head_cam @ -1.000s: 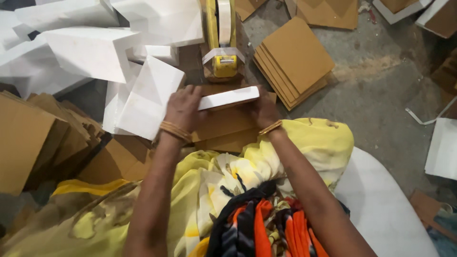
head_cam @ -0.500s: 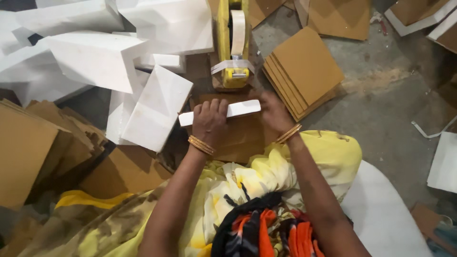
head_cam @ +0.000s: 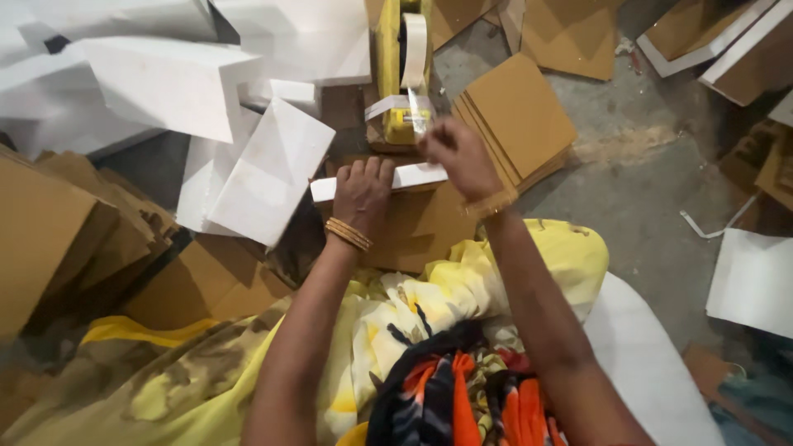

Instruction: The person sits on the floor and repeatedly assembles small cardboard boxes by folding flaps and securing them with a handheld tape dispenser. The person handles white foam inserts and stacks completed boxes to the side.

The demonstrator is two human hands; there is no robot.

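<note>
My left hand point(head_cam: 362, 192) presses down on a flat white box piece point(head_cam: 330, 188) that lies on a brown cardboard sheet point(head_cam: 421, 227) in front of my lap. My right hand point(head_cam: 459, 157) is raised just beyond it, fingers pinched on the loose end of clear tape point(head_cam: 418, 122) that comes off a yellow tape dispenser point(head_cam: 398, 70). The dispenser stands upright straight ahead with a white tape roll point(head_cam: 413, 41) on it.
White folded box pieces point(head_cam: 264, 169) are heaped at the left and far left. A stack of brown cardboard squares point(head_cam: 516, 116) sits right of the dispenser. Brown sheets point(head_cam: 49, 231) pile up at my left. More white board point(head_cam: 756, 281) lies on the concrete floor at right.
My right hand has left the white box piece and gone up to the dispenser, taking the tape end. My left hand stays on the piece. The view has shifted slightly.
</note>
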